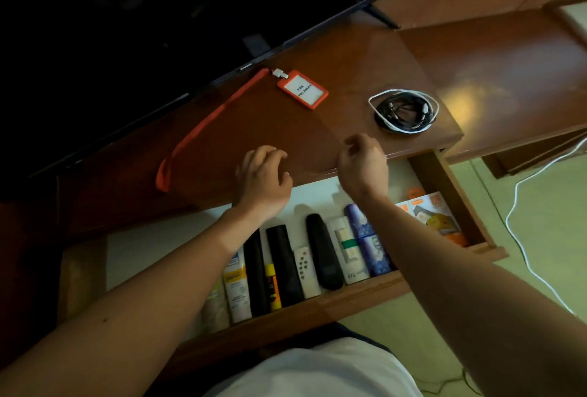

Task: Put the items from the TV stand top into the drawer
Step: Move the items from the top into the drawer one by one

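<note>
An orange plastic badge holder (pixel 302 89), its white card reading "PAS PELAWAT", lies on the glossy brown wooden bench (pixel 333 56) just below the black television (pixel 158 15). Right of the badge sits a coiled bundle of black and white cables (pixel 404 110); nearer than it, the open wooden drawer (pixel 317 304) holds remotes. Both hands, left (pixel 262 179) and right (pixel 363 163), hover loosely curled, holding nothing.

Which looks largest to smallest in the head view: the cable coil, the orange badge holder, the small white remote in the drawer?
1. cable coil
2. orange badge holder, without its strap
3. white remote

The remote lies nearer the camera, so its true rank is unsure.
</note>
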The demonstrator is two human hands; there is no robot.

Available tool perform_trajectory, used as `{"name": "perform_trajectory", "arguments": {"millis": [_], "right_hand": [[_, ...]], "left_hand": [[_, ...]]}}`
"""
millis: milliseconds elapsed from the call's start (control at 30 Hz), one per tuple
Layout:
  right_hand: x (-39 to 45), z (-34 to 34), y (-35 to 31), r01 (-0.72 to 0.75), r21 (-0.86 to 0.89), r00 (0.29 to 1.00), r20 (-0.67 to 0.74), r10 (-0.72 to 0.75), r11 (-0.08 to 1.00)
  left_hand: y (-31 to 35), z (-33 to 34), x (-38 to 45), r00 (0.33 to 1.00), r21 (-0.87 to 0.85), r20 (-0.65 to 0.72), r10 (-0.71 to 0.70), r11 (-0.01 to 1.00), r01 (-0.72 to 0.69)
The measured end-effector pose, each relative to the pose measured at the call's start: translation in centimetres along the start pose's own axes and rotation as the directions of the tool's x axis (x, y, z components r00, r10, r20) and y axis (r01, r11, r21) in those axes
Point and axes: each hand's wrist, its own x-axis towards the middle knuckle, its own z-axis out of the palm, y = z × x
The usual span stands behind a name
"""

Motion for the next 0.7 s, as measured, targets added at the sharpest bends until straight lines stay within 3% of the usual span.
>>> {"name": "perform_trajectory", "arguments": {"millis": [233, 433, 700], "right_hand": [[6.8, -4.7, 3.8, -0.236, 0.009, 0.965, -0.113, 0.236, 0.972], [10.3, -5.6, 5.9, -0.367, -0.034, 0.917, -0.179, 0.356, 0.930], [13.9, -6.0, 7.4, -0.447, -0.199, 0.894, -0.057, 0.445, 0.872]], "left_hand": [[3.7, 3.3, 5.0, 0.989, 0.216, 0.145, -0.041, 0.976, 0.009], [4.6, 5.4, 7.3, 0.982, 0.384, 0.168, -0.083, 0.923, 0.012], [3.8, 6.9, 7.4, 0.986, 0.443, 0.122, -0.111, 0.896, 0.046]]}}
